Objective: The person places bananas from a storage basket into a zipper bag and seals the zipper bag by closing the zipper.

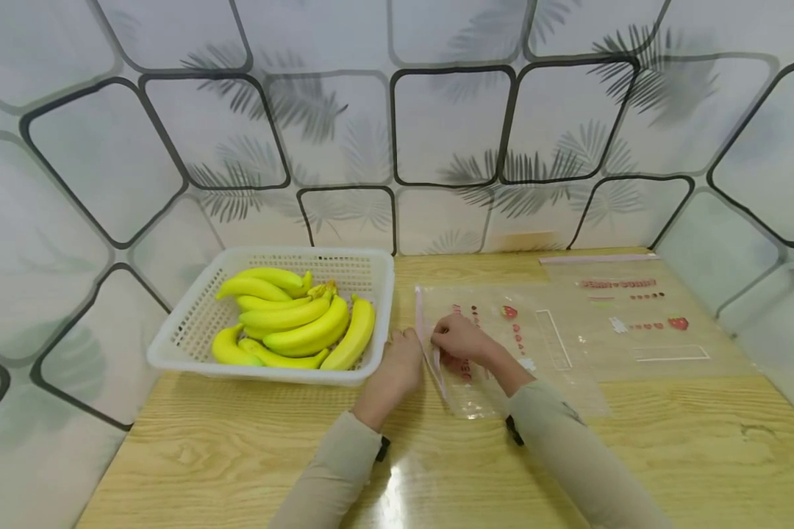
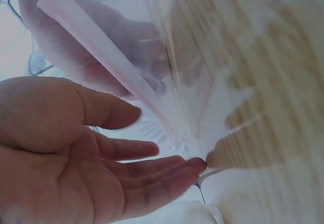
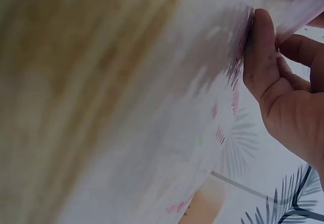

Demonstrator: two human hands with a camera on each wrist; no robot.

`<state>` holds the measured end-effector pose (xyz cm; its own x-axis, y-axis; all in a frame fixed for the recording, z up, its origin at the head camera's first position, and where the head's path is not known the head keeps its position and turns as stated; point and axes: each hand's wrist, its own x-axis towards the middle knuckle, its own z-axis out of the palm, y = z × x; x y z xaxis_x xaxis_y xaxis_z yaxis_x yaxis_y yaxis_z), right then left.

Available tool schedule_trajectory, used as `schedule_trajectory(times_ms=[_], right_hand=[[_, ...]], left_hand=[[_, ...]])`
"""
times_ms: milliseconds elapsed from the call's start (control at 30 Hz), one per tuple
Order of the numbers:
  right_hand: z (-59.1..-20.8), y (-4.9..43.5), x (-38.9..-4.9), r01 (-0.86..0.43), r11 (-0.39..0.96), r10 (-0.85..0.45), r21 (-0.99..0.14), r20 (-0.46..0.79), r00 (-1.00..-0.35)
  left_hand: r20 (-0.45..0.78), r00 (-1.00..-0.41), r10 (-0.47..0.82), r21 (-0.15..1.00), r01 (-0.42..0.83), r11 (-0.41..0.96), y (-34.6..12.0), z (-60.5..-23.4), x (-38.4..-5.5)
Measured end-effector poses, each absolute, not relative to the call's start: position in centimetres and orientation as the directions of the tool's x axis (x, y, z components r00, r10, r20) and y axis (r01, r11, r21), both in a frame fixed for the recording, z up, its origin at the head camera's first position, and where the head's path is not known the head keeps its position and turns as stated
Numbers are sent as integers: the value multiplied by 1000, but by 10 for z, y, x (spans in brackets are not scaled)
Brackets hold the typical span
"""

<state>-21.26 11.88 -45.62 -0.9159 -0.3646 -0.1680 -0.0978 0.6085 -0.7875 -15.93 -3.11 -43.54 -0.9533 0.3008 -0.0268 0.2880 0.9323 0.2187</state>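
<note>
A clear zip bag (image 1: 536,323) printed with strawberries lies on the table, its pink-white zip edge (image 1: 420,316) facing left. My right hand (image 1: 463,339) pinches that edge between thumb and fingers; in the right wrist view the pink strip (image 3: 301,11) rises beside the fingertips. Just left of the bag's mouth is my left hand (image 1: 400,367), beside the basket. In the left wrist view its fingers (image 2: 152,186) are loosely extended and the thumb is apart from them, with nothing gripped. There the lifted zip strip (image 2: 104,51) slants past them, the other hand showing through the film.
A white plastic basket (image 1: 192,308) holding several yellow bananas (image 1: 307,334) stands at the left. A second clear printed bag (image 1: 695,360) lies flat at the right, partly overlapped by the first. A patterned backdrop (image 1: 344,147) encloses the wooden table (image 1: 238,455) at the back and sides.
</note>
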Motion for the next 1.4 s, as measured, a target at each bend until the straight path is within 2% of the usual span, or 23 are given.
schedule_trajectory(times_ms=[167, 267, 433, 600, 867, 1000, 1133, 1300, 1400], right_hand=[[-455, 124, -206, -77, 480, -346, -874, -108, -932], [-453, 126, -201, 12, 406, -326, -914, -157, -932], [-448, 129, -192, 153, 290, -330, -945, -249, -910], [-441, 135, -186, 209, 188, -360, -960, -266, -895], [-434, 141, -173, 94, 245, -327, -965, -174, -929], [-434, 146, -168, 91, 222, -300, -971, -157, -941], [-436, 154, -164, 117, 112, -318, -987, -147, -937], [-438, 164, -163, 210, -142, -414, -967, -135, -900], [-436, 168, -165, 259, -250, -464, -933, -120, -878]], left_hand=[[-8, -961, 276, 442, 245, 863, -30, -435, -163], [-32, -961, 273, 580, 205, 789, -30, -435, -165], [-47, -955, 292, 692, 180, 699, -31, -434, -168], [-33, -951, 307, 807, 156, 570, -33, -428, -167], [-19, -958, 287, 879, 121, 460, -31, -425, -163], [0, -964, 265, 899, 116, 423, -28, -426, -165], [28, -956, 291, 910, 144, 388, -25, -429, -167], [96, -935, 341, 895, 232, 382, -26, -427, -164], [99, -925, 366, 898, 242, 367, -30, -422, -163]])
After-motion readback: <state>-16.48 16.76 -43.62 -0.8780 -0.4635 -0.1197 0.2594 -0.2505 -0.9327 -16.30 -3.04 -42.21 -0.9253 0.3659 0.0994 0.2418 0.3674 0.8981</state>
